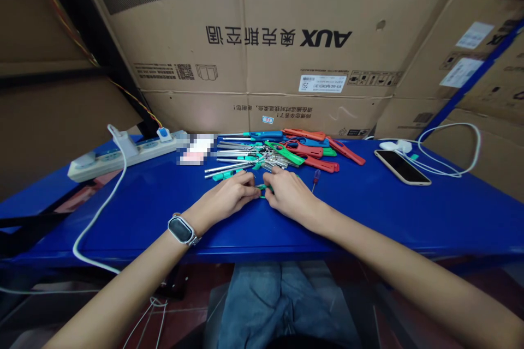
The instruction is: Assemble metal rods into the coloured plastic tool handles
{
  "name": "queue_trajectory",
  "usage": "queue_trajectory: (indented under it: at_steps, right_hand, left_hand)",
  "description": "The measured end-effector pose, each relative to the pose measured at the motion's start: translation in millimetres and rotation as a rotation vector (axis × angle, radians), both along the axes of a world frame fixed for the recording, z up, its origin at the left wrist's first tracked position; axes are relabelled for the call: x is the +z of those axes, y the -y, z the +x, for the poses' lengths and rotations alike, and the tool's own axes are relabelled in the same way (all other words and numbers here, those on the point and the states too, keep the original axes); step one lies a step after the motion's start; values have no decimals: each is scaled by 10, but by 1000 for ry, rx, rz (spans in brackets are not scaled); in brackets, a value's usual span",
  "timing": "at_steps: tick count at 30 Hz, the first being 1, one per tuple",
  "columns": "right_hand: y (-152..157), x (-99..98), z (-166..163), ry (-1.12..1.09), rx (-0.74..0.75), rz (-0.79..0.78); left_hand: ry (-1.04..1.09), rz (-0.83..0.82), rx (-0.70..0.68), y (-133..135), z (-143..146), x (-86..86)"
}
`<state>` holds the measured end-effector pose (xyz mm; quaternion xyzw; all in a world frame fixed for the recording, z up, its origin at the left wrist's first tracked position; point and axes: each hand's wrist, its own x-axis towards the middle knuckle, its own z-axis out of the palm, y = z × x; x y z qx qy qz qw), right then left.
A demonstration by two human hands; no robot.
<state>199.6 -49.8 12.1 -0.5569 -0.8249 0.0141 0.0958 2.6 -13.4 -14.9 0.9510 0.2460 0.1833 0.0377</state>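
Note:
My left hand [231, 196] and my right hand [289, 193] rest on the blue table [368, 212], fingertips meeting over a small green piece [262, 190]. Both hands are closed in a pinch on it. A smartwatch [181, 229] sits on my left wrist. Just beyond my fingers lies a heap of tools [282, 152] with green, red and blue handles and several long metal shafts [229, 166]. A small screwdriver [315, 179] lies right of my right hand.
A white power strip [123, 155] with plugs and a white cable lies at the back left. A phone [402, 167] on a white charger cable lies at the right. Large cardboard boxes [266, 38] stand behind the table.

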Motion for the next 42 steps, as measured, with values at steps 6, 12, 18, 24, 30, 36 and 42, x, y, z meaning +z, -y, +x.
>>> queue_trajectory:
  at_steps: [6, 12, 18, 24, 30, 36, 42]
  right_hand:
    - [11, 35, -18, 102, 72, 37]
    - [17, 69, 13, 167, 138, 55]
    - [17, 39, 19, 128, 61, 30]
    - [11, 24, 5, 119, 68, 36]
    - [21, 74, -14, 188, 99, 21]
    - [6, 91, 23, 251, 192, 65]
    - [-75, 85, 122, 201, 210, 22]
  left_hand:
    - [3, -2, -15, -14, -2, -6]
    - [-3, 0, -31, -50, -9, -21]
    - [-1, 18, -32, -32, 0, -8]
    - [-7, 31, -35, -14, 12, -3]
    - [-11, 49, -30, -5, 27, 20]
    - [-20, 58, -35, -35, 7, 6]
    - [-12, 88, -83, -67, -8, 17]
